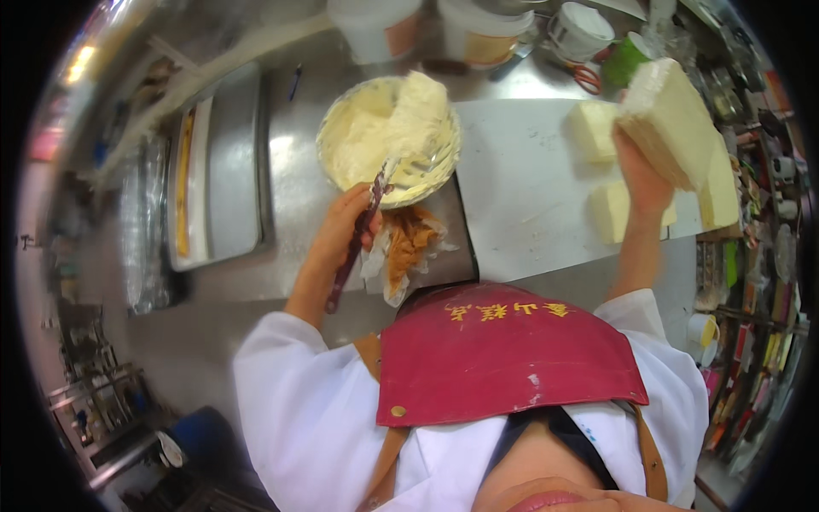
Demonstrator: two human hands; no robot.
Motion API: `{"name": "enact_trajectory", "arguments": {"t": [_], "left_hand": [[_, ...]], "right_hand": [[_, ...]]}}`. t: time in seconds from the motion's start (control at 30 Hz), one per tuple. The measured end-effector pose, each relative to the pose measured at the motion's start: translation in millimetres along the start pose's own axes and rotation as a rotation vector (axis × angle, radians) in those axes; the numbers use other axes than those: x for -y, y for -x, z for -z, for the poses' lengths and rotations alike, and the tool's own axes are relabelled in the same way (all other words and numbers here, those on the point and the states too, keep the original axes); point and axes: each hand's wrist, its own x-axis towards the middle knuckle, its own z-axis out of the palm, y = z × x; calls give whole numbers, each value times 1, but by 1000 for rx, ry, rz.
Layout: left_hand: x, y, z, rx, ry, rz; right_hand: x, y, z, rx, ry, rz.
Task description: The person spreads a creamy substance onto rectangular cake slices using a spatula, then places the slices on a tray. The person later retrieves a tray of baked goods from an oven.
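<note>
My left hand (352, 221) grips the dark red handle of a spatula (349, 269), close against the near rim of a bowl (325, 163) of pale yellow cream (361, 137). A large heap of cream (419, 112) covers the spatula's blade, which is hidden beneath it. On the right, my right hand (643, 173) supports a pale rectangular block (672, 121), perhaps cake, tilted and raised from the table. Similar pale blocks (594, 131) lie beneath and beside it, partly covered by my hand and forearm.
A white sheet (524, 198) covers the table's right half. Crumpled paper with brown scraps (409, 246) lies below the bowl. A metal tray (233, 173) is at left. White buckets (483, 38), orange-handled scissors (587, 80) and a green container (627, 61) line the back.
</note>
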Motion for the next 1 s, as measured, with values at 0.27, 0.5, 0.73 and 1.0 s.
{"name": "enact_trajectory", "arguments": {"t": [0.27,0.5,0.73,1.0], "left_hand": [[-12,-24,-131,151,343,-441],[-36,-41,-180,96,203,-752],[-42,-37,-182,-17,-210,-1029],[-103,-34,-116,-307,-772,-1370]], "right_hand": [[-61,-23,-38,226,-218,-70],[-103,-19,-84,344,-286,-113],[-101,-19,-80,411,-332,-244],[-94,-5,-79,230,-349,-206]]}}
